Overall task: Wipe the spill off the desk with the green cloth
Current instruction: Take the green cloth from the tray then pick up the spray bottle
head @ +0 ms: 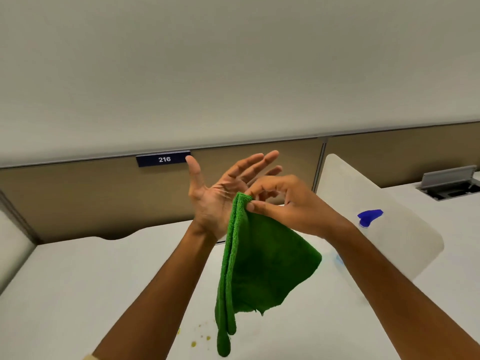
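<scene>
The green cloth [259,268] hangs in the air above the white desk [78,281], folded and drooping. My right hand [285,201] pinches its top corner between thumb and fingers. My left hand [215,193] is held up beside the cloth with palm open and fingers spread, its palm just touching the cloth's top edge. Small yellow-green drops of the spill [201,337] lie on the desk below the cloth, near the front edge. Part of the spill may be hidden behind the cloth.
A tan partition with a blue "216" plate [163,159] stands behind the desk. A white divider panel [363,193] rises on the right, with a blue-topped spray bottle [368,216] behind it. A grey cable box [449,181] sits far right.
</scene>
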Motion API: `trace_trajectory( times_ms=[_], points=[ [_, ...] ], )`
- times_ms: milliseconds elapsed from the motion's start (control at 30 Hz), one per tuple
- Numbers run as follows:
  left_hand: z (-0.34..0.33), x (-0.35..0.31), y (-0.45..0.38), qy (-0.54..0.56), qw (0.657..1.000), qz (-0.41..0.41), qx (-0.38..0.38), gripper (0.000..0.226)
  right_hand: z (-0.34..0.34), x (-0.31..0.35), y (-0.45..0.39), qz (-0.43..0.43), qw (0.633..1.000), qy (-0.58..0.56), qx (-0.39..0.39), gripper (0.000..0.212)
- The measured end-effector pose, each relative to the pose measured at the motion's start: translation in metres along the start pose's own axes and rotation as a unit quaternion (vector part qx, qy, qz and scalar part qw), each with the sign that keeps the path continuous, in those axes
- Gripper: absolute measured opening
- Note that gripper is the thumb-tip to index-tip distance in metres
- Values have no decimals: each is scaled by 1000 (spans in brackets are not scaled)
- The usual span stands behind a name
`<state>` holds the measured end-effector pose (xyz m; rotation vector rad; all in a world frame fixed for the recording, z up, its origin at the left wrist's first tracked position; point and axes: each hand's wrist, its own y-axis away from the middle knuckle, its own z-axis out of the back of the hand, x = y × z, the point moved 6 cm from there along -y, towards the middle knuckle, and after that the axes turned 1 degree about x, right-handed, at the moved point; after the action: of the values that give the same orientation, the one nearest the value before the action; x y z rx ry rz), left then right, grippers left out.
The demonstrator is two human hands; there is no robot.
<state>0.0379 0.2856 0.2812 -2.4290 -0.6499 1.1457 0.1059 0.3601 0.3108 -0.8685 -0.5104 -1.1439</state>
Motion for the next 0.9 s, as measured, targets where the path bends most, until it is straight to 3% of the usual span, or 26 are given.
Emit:
trace_trajectory(
  times_ms=[133,233,333,367,600,800,900],
  points=[
    [-6,-8,17,54,997,-53,35,111,-23,24,-18,6,992,90,-85,18],
    [-2,-16,29,88,991,-103,24,108,-41,36,-26,6,963,223,-152,15],
    [-8,-25,39,165,977,-115,71,106,-57,41,-30,-3,929,322,-183,21],
    [-6,-27,43,154,980,-118,46,101,-61,42,-30,-1,922,338,-191,22],
    [17,-39,62,9,981,-105,-163,80,-67,36,-23,-17,927,288,-238,27],
    [21,-43,56,5,977,-97,-188,81,-63,34,-15,10,915,293,-278,30],
    [19,-42,44,6,982,-97,-165,78,-45,22,-10,19,935,221,-277,31]
  ],
)
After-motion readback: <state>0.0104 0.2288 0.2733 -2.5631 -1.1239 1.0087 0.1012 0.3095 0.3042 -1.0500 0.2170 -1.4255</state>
